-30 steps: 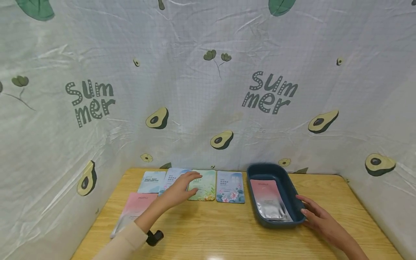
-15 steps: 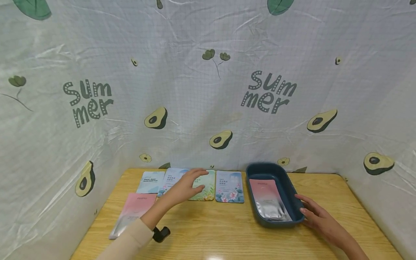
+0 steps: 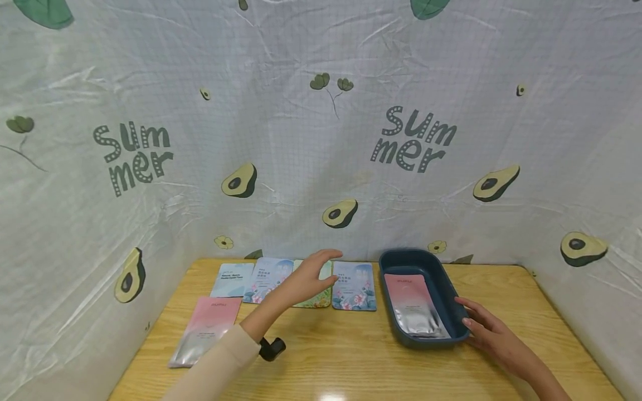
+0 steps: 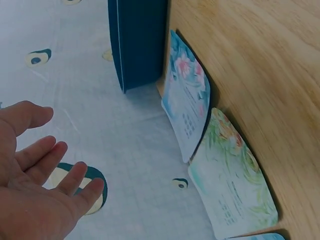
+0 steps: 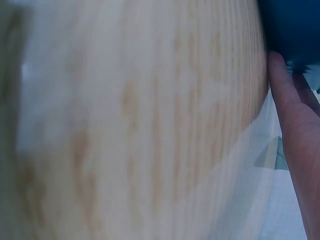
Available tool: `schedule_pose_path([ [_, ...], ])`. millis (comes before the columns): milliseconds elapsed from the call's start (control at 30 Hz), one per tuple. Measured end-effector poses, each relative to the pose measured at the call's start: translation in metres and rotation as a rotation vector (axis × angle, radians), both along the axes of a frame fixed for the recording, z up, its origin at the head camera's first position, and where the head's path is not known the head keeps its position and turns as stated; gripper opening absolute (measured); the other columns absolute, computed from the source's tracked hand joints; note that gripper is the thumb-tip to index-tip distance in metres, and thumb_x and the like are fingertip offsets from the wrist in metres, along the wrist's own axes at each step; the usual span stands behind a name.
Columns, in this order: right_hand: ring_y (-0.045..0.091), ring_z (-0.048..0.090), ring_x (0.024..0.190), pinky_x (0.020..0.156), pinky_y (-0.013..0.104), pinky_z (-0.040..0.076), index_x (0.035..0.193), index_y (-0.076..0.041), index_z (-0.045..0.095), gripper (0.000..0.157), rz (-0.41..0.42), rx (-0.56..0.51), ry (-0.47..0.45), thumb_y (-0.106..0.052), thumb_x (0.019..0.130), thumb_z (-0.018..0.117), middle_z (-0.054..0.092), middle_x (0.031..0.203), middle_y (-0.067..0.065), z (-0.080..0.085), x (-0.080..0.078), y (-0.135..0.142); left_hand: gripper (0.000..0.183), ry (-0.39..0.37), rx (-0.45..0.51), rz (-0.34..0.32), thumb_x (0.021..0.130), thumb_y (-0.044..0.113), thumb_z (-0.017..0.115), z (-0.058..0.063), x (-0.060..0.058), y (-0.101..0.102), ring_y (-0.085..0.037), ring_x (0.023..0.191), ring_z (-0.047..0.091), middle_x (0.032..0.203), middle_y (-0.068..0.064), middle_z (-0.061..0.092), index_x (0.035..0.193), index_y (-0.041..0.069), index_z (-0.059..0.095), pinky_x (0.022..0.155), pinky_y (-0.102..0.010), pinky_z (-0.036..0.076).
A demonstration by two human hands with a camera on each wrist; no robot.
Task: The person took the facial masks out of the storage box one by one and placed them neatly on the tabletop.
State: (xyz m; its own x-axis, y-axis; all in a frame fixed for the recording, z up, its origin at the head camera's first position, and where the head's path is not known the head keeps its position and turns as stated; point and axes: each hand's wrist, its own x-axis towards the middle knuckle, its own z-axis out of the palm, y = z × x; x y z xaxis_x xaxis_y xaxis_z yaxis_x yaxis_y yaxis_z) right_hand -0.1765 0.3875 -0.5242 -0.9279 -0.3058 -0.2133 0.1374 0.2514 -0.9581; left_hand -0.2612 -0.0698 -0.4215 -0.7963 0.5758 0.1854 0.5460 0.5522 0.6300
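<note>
Left hand (image 3: 303, 283): it has slid to the right, over the green packet (image 3: 321, 299), and its fingertips are now by the right blue flower packet (image 3: 354, 287). Thumb and fingers are wide apart, with nothing in them.
Flower packets: the left blue flower packet (image 3: 273, 273), the green one and the right blue one lie in a row on the wood table (image 3: 341, 356). None has moved.
Pink packets: one pink and silver packet (image 3: 413, 303) lies in the blue bin (image 3: 443, 287); the pink and silver packet on the table (image 3: 213, 323) is far left, below the pale blue packet (image 3: 232, 280).
Right hand (image 3: 501, 341): it stays at the bin's right side, fingers mostly straight, touching the rim. Its wrist view is blurry, so I can't tell how hard it presses.
What it means: only the left hand moved, so this looks like a reach, with no packet picked up yet.
</note>
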Motion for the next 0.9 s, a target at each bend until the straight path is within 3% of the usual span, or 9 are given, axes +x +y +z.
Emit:
schedule_pose_path([
  [567, -0.009, 0.051, 0.121, 0.099, 0.034, 0.052, 0.163, -0.012, 0.016, 0.057, 0.024, -0.045, -0.011, -0.025, 0.113, 0.039, 0.007, 0.164, 0.030, 0.000, -0.001, 0.002, 0.057, -0.019, -0.024, -0.080, 0.102, 0.018, 0.064, 0.017, -0.015, 0.046, -0.025, 0.144, 0.042, 0.156, -0.005, 0.045, 0.154, 0.012, 0.043, 0.113, -0.045, 0.039],
  [767, -0.009, 0.051, 0.123, 0.099, 0.033, 0.052, 0.163, -0.013, 0.015, 0.056, 0.041, -0.067, -0.007, -0.024, 0.113, 0.037, 0.005, 0.163, 0.031, -0.002, -0.002, 0.003, 0.054, -0.058, 0.035, -0.094, 0.103, 0.018, 0.063, 0.020, -0.027, 0.065, -0.025, 0.142, 0.044, 0.156, -0.002, 0.045, 0.153, 0.015, 0.044, 0.108, -0.041, 0.045],
  [900, -0.008, 0.051, 0.123, 0.098, 0.031, 0.052, 0.163, -0.013, 0.014, 0.056, 0.045, -0.060, 0.002, -0.024, 0.113, 0.036, 0.007, 0.162, 0.028, 0.000, -0.003, 0.003, 0.052, -0.082, 0.091, -0.117, 0.103, 0.017, 0.062, 0.019, -0.034, 0.074, -0.026, 0.141, 0.045, 0.155, -0.004, 0.046, 0.152, 0.013, 0.045, 0.111, -0.040, 0.042],
])
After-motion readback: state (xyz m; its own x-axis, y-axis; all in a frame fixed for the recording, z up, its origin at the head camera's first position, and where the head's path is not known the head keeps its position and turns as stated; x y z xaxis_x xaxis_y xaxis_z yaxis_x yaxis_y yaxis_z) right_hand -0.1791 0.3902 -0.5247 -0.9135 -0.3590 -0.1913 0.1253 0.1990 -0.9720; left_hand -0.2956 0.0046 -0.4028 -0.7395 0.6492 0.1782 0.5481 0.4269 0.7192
